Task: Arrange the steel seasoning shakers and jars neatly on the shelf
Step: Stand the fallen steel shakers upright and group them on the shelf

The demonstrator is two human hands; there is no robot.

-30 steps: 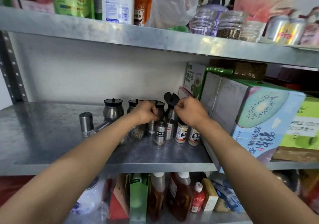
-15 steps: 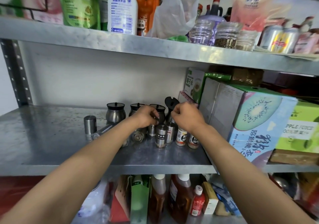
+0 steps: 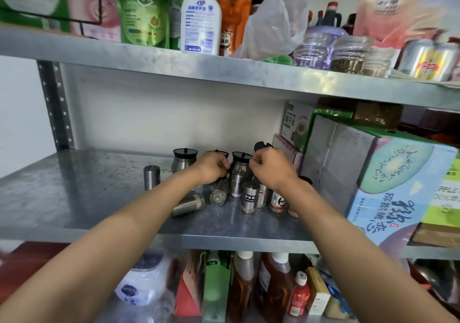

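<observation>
Steel jars with black lids stand in a row at the back of the middle shelf [image 3: 74, 198]. The leftmost jar [image 3: 185, 159] is free. My left hand [image 3: 212, 168] is curled over the second jar [image 3: 219, 152], its fingertips touching the third jar [image 3: 240, 161]. My right hand [image 3: 271, 169] is closed on the fourth jar, whose flipped-up lid [image 3: 260, 146] shows above my knuckles. In front, one steel shaker [image 3: 151, 181] stands alone. Two shakers [image 3: 188, 204] [image 3: 219, 194] lie on their sides. A labelled shaker [image 3: 249, 198] and small white-labelled jars [image 3: 277, 200] stand upright.
A kiwi-print carton [image 3: 388, 188] and a green box [image 3: 296, 123] crowd the shelf's right side, close to my right hand. The upper shelf [image 3: 224, 66] holds bottles, glass jars and cans. Sauce bottles [image 3: 273, 288] stand on the shelf below.
My view has tilted upward, showing more of the top shelf. Both hands stay at the back-row jars, hardly shifted.
</observation>
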